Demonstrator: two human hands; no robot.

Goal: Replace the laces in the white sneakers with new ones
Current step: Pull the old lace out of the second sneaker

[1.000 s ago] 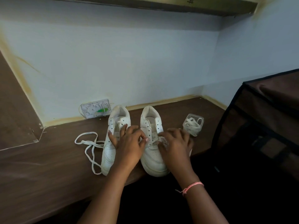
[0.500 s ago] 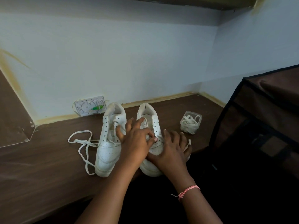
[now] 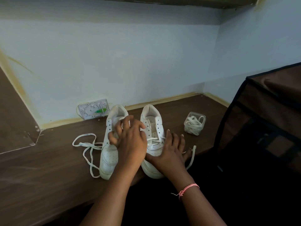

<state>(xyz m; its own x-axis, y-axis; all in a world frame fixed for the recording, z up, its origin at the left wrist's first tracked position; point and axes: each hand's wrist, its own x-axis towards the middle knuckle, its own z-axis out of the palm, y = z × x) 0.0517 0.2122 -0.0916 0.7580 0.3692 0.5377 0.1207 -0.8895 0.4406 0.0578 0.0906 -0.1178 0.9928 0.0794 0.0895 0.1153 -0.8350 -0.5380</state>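
Note:
Two white sneakers stand side by side on the brown desk, toes toward me. My left hand [image 3: 130, 141] hovers over the left sneaker [image 3: 109, 158], its fingers spread and bent above the tongue, with nothing plainly held. My right hand [image 3: 171, 150] rests with straight fingers on the right side of the right sneaker [image 3: 152, 118]. That sneaker keeps a lace only through its lowest eyelets, and one end of that lace [image 3: 192, 155] trails over the desk edge. A loose white lace [image 3: 86, 144] lies in loops left of the left sneaker. A clear plastic tub of laces [image 3: 194, 125] stands at the right.
A white electrical box with a green part [image 3: 93, 109] leans against the pale wall behind the sneakers. A dark brown fabric cabinet [image 3: 268, 111] stands close on the right. The desk's front edge [image 3: 73, 207] runs diagonally just below the sneakers' toes.
My left hand has moved from the right sneaker's laces across to the left sneaker. My right hand has flattened and slid down the right sneaker's side, and its lace end now hangs free.

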